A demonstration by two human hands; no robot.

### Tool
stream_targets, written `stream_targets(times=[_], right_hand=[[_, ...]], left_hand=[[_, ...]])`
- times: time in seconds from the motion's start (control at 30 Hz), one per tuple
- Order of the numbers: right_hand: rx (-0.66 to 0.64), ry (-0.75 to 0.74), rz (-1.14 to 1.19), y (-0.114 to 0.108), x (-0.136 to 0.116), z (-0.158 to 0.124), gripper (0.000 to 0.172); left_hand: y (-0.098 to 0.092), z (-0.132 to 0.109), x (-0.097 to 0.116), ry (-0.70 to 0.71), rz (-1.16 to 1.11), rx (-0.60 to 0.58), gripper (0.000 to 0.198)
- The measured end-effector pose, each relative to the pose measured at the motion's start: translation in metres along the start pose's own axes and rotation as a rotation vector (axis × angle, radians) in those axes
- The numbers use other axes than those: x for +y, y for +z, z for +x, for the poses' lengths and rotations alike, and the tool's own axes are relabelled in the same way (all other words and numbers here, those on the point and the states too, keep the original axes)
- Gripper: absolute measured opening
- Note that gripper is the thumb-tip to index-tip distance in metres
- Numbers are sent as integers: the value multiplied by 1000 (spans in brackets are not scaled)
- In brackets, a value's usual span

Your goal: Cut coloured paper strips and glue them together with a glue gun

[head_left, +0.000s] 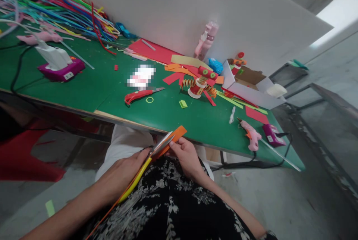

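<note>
My left hand (pixel 123 174) is closed round the scissors (pixel 161 145), whose blades bite the orange paper strip (pixel 177 134) that my right hand (pixel 187 156) pinches just beside them, so I judge the cut partway, the short end past my fingertips left.

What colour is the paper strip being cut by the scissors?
Orange; the paper strip in the scissors shows best in the head view.
</note>
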State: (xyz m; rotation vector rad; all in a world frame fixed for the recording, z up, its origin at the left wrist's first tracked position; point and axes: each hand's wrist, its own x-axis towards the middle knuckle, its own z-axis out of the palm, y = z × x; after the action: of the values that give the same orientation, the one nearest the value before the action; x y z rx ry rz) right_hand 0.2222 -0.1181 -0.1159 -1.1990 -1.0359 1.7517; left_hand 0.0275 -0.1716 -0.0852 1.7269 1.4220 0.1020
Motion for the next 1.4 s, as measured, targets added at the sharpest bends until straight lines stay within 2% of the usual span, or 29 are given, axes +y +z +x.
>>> stream_targets(times=[0.23, 0.47, 0.7, 1.0, 1.27, 1.4], right_hand=[[3, 9, -3, 0, -2, -1, 41], [-2, -2, 0, 1, -5, -2, 38], [90, -27, 48, -3, -9, -1, 41], [23, -11, 77, -3, -4, 0, 37], [-2, -7, 2, -2, -4, 0, 37], [-6, -9, -16, -2, -4, 0, 39]], left_hand=[[1, -1, 1, -30, -9, -17, 44], [6, 0, -10, 20, 9, -23, 49], [2, -6, -6, -9, 8, -25, 55], [3, -7, -4, 37, 18, 45, 61], [2, -1, -3, 61, 22, 30, 44], [0, 2, -1, 64, 4, 8, 44]])
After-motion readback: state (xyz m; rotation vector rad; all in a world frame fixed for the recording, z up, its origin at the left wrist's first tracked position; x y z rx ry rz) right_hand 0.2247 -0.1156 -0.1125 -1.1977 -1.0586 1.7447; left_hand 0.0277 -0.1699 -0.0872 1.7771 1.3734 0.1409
